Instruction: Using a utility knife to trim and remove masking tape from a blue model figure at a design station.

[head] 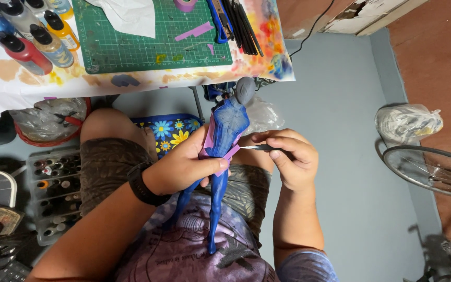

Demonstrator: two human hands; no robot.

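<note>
1. Head view, far left: paint bottles (32,36) stand bunched on a paint-stained table cover (22,83), with caps in black and labels in red, yellow and blue.
2. Below the table edge at the left sits a clear bag (48,119) in a red-rimmed tub, and nearer, a tray of small paint pots (53,183) on the floor.
3. A green cutting mat (131,47) lies on the table, with a white tissue (129,15) on its far part and purple tape strips (194,31) stuck to it.
4. The left hand (184,164), a black watch (142,185) on its wrist, is closed around the waist of a blue figure (224,141), thumb over the purple tape wrapped there.
5. The figure is held over the lap, near the table edge, grey head (245,90) pointing far, blue legs pointing near and crossing the purple shirt.
6. Brushes (241,23) lie at the mat's right edge, beside a blue-handled tool.
7. The right hand (291,159) pinches a thin knife (257,148) between thumb and fingers; its tip meets the tape at the figure's right side.
8. Far right: a white bag (408,122) on the grey floor, and a bicycle wheel (434,169) just near of it.
</note>
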